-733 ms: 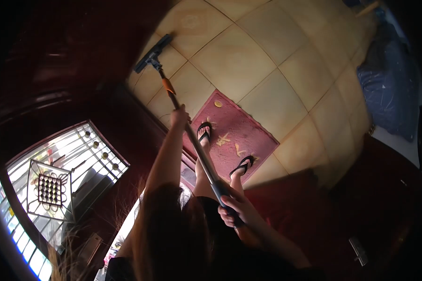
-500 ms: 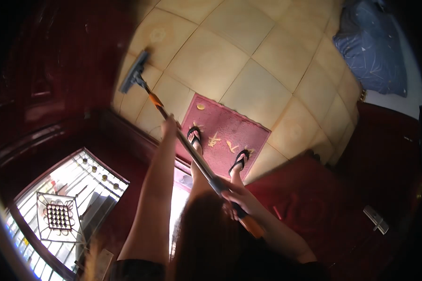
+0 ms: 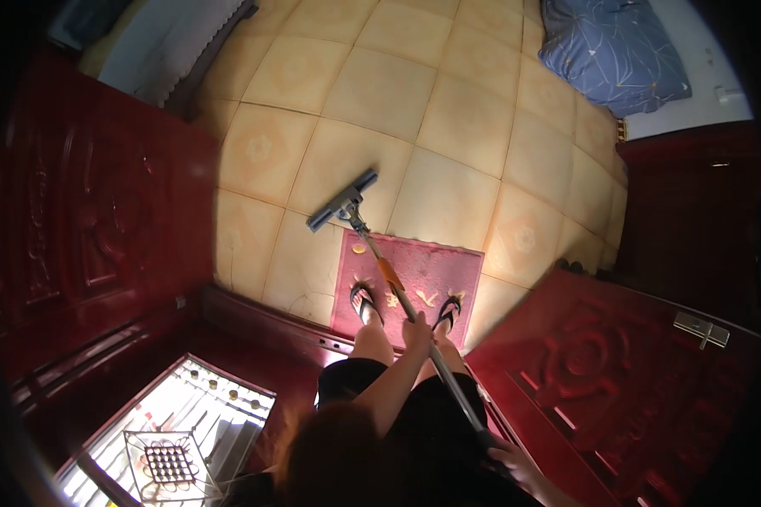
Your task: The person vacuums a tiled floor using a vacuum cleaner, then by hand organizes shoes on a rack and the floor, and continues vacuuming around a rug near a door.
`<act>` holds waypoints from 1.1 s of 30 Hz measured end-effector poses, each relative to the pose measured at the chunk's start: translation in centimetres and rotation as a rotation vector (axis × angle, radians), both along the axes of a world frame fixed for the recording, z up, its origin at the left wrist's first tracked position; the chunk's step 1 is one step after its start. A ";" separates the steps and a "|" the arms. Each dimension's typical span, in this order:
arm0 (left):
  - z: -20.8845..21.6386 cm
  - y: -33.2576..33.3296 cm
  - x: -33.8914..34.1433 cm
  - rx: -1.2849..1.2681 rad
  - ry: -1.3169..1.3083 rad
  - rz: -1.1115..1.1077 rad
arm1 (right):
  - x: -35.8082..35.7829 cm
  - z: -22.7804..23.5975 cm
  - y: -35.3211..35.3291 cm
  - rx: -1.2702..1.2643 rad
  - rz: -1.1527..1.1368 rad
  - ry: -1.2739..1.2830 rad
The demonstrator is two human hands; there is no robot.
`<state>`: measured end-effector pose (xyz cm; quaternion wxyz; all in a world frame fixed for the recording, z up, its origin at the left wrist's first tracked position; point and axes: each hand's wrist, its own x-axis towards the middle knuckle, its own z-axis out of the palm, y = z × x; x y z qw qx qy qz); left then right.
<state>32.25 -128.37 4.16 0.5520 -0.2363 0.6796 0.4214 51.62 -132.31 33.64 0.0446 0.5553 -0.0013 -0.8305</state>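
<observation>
I hold a long-handled mop (image 3: 452, 384) slantwise in front of me. Its wide grey head (image 3: 336, 208) rests on the cream floor tiles just past the far left corner of the red doormat (image 3: 418, 262). My left hand (image 3: 416, 332) is closed round the pole below the orange collar (image 3: 386, 269). Lower down and to the right, my right hand (image 3: 509, 459) is wrapped round the dark upper end of the handle; some of its fingers are in shadow. My feet, in black flip-flops (image 3: 449, 313), stand on the doormat.
A carved dark red door (image 3: 583, 372) with a metal handle (image 3: 702, 329) stands at right, and red panels (image 3: 101, 203) at left. A blue patterned cloth bundle (image 3: 613, 55) lies far right. A barred window (image 3: 169, 422) is at lower left.
The mop head has swung right and nearer, from beside the left panels to just beyond the doormat. Both hands have moved right and closer to my body, still gripping the pole.
</observation>
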 end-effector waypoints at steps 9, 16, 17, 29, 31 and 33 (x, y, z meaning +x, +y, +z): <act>-13.1 8.7 -19.4 0.235 0.692 -0.774 | -13.7 -13.0 8.9 -0.061 -0.024 0.158; -14.0 14.5 -24.8 0.106 0.304 -0.259 | -16.5 -15.4 12.5 -0.022 -0.232 0.337; -15.1 12.2 -23.8 0.118 0.359 -0.290 | -14.8 -14.7 12.1 -0.013 -0.207 0.332; 0.4 -2.0 9.1 -0.057 -0.053 -0.312 | 4.8 -4.8 1.4 0.008 -0.322 0.104; 1.4 0.3 7.5 -0.022 -0.021 -0.418 | 3.9 -5.2 1.6 0.031 -0.332 0.058; 2.2 5.4 3.6 -0.083 0.037 -0.451 | 2.0 -6.3 2.2 0.061 -0.334 0.030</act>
